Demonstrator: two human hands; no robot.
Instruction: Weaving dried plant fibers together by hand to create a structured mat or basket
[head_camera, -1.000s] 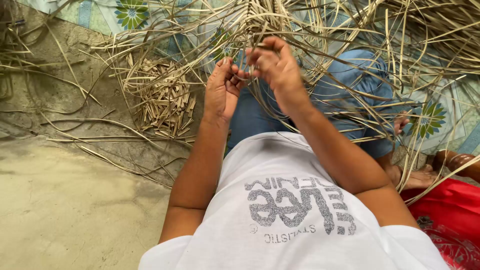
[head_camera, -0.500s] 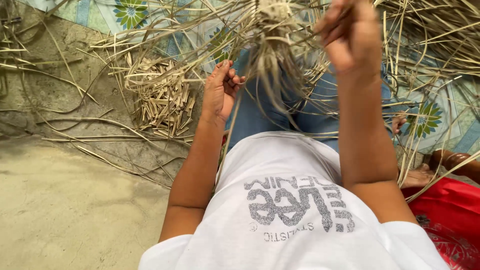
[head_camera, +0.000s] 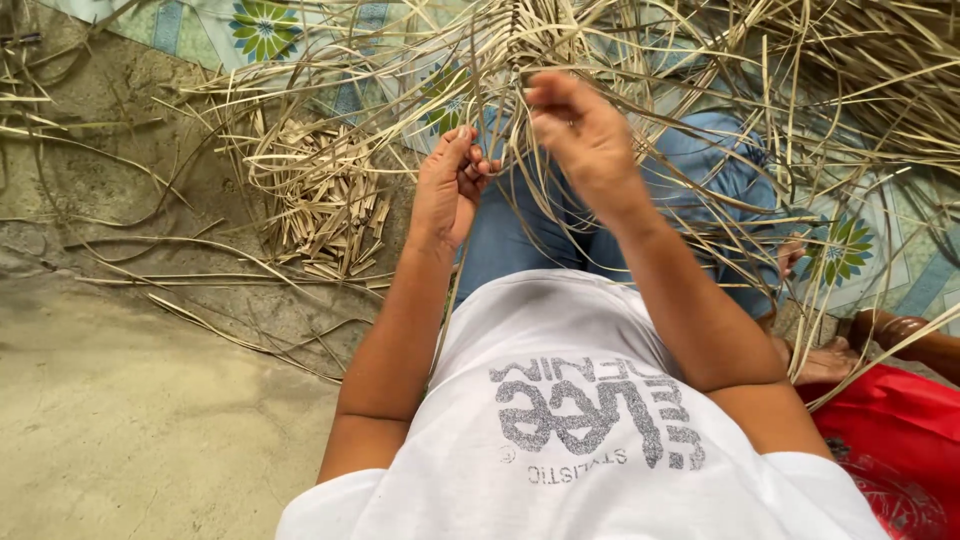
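Currently weaving | left hand (head_camera: 447, 190) pinches strips (head_camera: 520, 50); right hand (head_camera: 585, 135) grips one strip | next: likely thread it through, tension even.

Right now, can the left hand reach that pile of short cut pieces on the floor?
Probably yes. The left hand is beside the pile of cut pieces, with only loose strips lying around, though its fingers look busy pinching a strip.

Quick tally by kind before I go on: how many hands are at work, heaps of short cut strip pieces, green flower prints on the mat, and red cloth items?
Hands: 2, left hand and right hand, both in the long straw strips
Heap of cut pieces: 1
Green flower prints: 3
Red cloth: 1
Total: 7
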